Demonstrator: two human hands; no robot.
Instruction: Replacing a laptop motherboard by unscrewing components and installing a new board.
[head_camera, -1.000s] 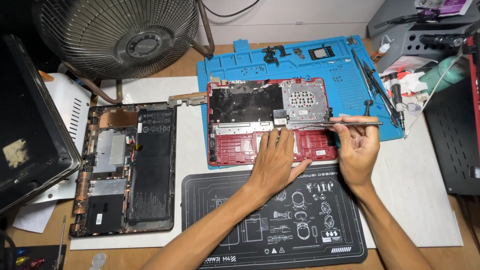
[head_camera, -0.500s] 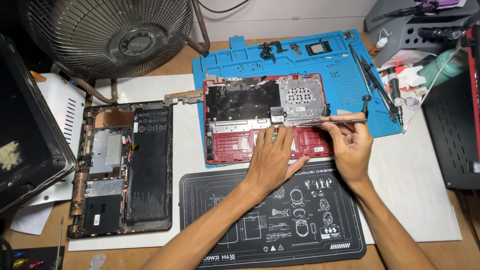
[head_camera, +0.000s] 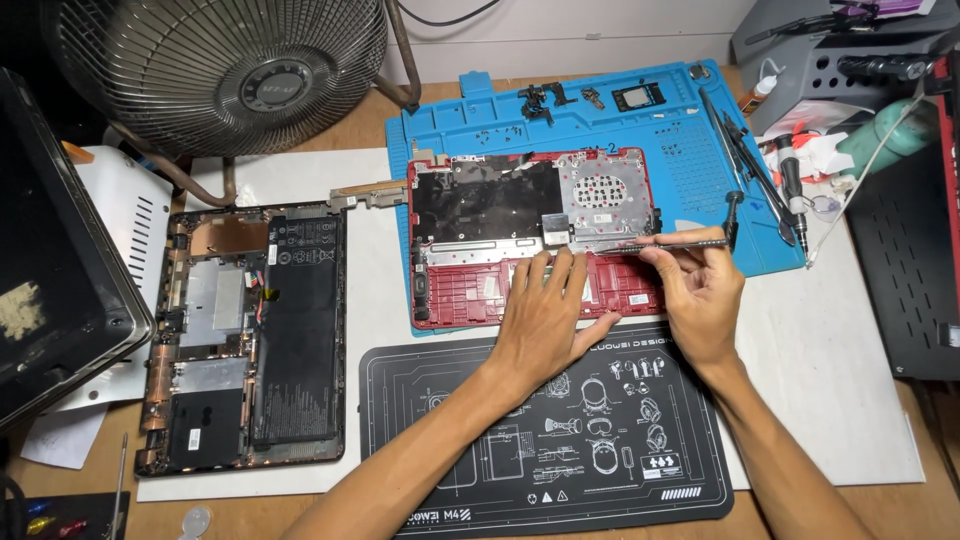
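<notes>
The red laptop palmrest shell lies upside down on the blue repair mat, its long axis running left to right, straight ahead of both hands. The left hand lies flat on the shell's lower middle, fingers spread and pressing down, gripping nothing. The right hand sits at the shell's lower right corner, pinched shut around a thin metal pry tool. That tool runs almost parallel to the shell's long axis, its handle end toward the right edge of the shell and its tip pointing left toward the silver plate on the shell's right half. The tip ends just beside the left hand's fingertips, so both hands meet at the same spot, with the right hand doing the reaching.

Exactly where the tip rests is hard to make out: it merges with a pale strip along the plate's lower edge, and the left fingers cover the part of the shell just below. Whether the tip is under anything cannot be told.

Well to the left of the shell lies the laptop's bottom half with its black battery; below the shell lies a black printed mat.
</notes>
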